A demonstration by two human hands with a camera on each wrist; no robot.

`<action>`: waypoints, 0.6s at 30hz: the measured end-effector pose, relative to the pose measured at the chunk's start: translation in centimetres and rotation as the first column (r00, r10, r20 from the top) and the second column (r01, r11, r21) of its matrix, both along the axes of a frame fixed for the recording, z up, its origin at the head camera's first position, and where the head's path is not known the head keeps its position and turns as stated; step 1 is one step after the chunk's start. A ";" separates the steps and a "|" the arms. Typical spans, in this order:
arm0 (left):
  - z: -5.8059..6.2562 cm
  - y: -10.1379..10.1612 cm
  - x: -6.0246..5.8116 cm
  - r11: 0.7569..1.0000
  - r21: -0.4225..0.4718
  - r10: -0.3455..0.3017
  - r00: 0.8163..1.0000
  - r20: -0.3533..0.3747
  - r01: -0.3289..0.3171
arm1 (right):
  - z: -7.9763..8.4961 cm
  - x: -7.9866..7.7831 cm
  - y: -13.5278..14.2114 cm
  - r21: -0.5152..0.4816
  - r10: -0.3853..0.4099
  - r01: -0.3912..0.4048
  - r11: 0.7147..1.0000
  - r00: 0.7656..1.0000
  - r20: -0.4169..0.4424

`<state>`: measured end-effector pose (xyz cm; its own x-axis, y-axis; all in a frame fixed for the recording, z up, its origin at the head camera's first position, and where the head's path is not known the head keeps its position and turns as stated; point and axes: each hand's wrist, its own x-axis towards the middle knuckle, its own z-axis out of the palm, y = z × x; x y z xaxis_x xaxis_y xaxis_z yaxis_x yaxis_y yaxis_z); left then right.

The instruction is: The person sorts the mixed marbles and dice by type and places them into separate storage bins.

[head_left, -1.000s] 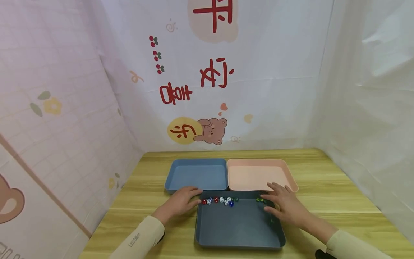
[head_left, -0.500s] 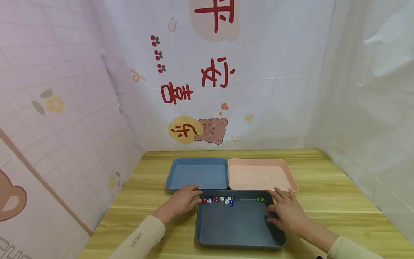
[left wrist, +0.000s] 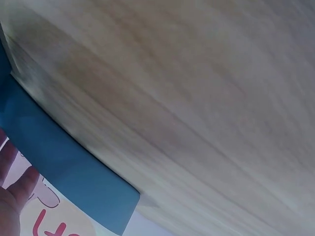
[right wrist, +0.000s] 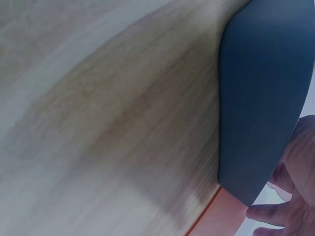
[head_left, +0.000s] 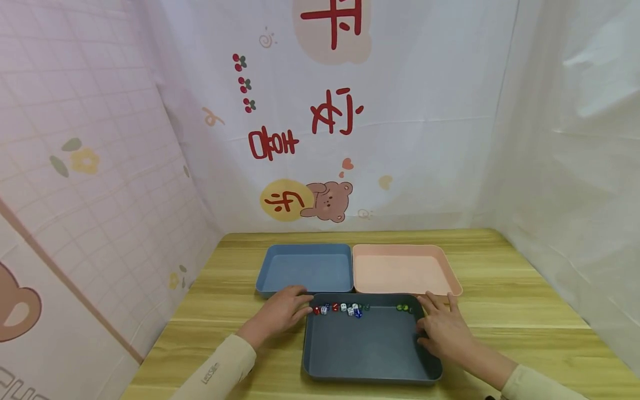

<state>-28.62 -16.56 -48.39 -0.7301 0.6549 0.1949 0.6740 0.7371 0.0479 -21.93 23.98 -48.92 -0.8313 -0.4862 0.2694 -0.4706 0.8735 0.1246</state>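
A dark grey-blue tray [head_left: 370, 347] lies nearest the person in the head view. Along its far wall sit several small dice: red [head_left: 335, 306], white [head_left: 343, 307], blue [head_left: 358, 313] and green [head_left: 405, 308]. My left hand [head_left: 280, 311] rests at the tray's far left corner, fingertips at the rim beside a red die [head_left: 316, 310]. At the right rim lies my right hand [head_left: 445, 330], its fingers spread and partly inside the tray. Neither hand visibly grips a die. Both wrist views show the tray's outer wall [right wrist: 261, 98] with fingers over its edge.
Behind the dark tray stand a blue tray [head_left: 312, 269] on the left and a pink tray [head_left: 400, 269] on the right, side by side. All rest on a wooden table [head_left: 520, 311]. Printed cloth [head_left: 425, 139] hangs around its back and sides.
My right hand has drawn back rightward from over the dark tray to its right rim, uncovering the green dice more. My left hand stays nearly still.
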 end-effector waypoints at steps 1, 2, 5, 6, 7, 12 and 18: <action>0.0 0.0 0.0 1.000 0.003 0.000 1.000 -0.003 0.000 | 0.1 0.1 -0.1 0.003 -0.003 0.003 1.000 1.000 0.002; 0.0 0.0 0.0 1.000 0.005 -0.001 1.000 -0.007 0.001 | 0.1 0.1 -0.1 0.006 -0.003 0.003 1.000 1.000 0.004; -0.1 -0.1 0.0 1.000 0.014 -0.009 1.000 -0.020 0.009 | 0.2 0.0 -0.2 0.010 -0.001 0.001 1.000 1.000 0.006; -0.1 -0.1 0.0 1.000 0.020 -0.012 1.000 -0.025 0.012 | 0.2 -0.1 -0.2 0.008 0.003 -0.003 1.000 1.000 0.007; -0.1 -0.1 0.0 1.000 0.024 -0.015 0.999 -0.030 0.015 | 0.2 -0.1 -0.2 0.006 0.007 -0.007 1.000 1.000 0.011; -0.3 -0.2 0.1 0.999 0.035 -0.011 1.000 -0.023 0.012 | 0.1 -0.1 -0.2 -0.010 0.020 -0.020 1.000 1.000 0.016; -0.4 -0.3 0.1 0.999 0.035 -0.007 1.000 -0.018 0.007 | 0.2 -0.3 -0.3 -0.069 0.048 -0.049 0.996 0.999 -0.015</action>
